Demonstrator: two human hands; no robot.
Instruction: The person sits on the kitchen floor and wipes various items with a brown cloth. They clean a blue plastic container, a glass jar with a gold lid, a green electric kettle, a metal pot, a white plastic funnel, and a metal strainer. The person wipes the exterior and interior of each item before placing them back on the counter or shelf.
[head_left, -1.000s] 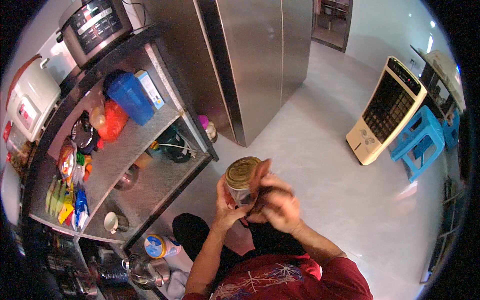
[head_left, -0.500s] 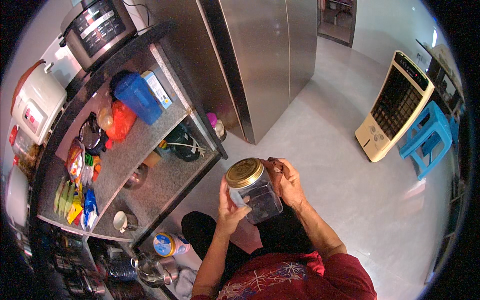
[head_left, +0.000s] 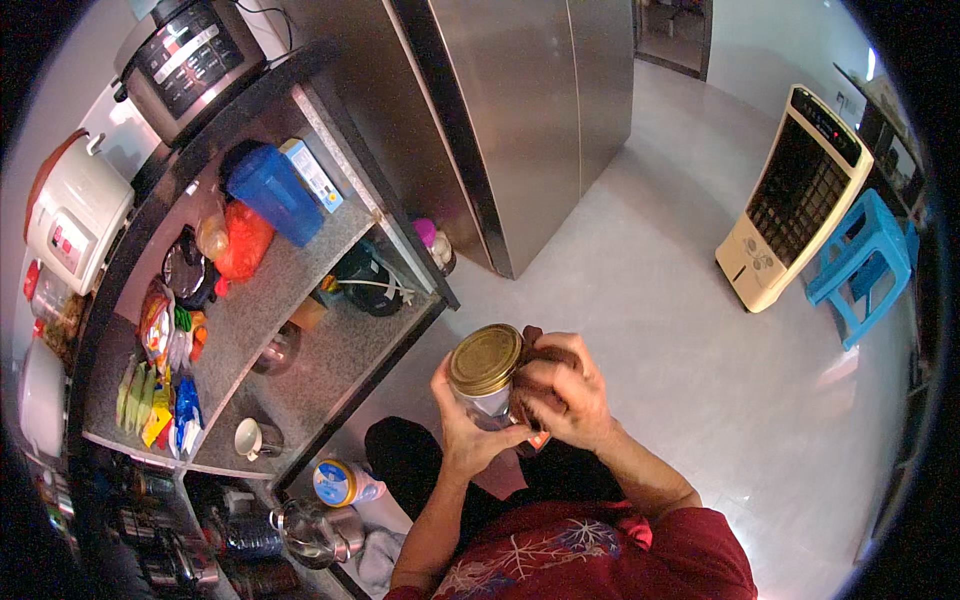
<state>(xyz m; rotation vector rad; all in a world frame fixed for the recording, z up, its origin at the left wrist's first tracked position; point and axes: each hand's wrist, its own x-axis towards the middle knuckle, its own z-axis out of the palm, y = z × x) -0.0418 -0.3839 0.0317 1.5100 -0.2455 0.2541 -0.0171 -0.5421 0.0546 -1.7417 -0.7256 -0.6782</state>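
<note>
A clear jar with a gold lid is held tilted in front of my body, above my lap. My left hand wraps round its left side and underneath, with the fingers partly behind the jar. On the jar's right side, my right hand is closed on a brown cloth pressed against the wall of the jar. Both hands and the cloth cover much of the jar's body. The lid sits on the jar.
At left stand open shelves with food packets, a blue container and a white mug. A tin and a glass pot are low beside my leg. An air cooler and blue stool stand right.
My right hand has moved the cloth down and inward over the jar's right side. The jar has turned slightly in my left hand, and the whole view has shifted a little.
</note>
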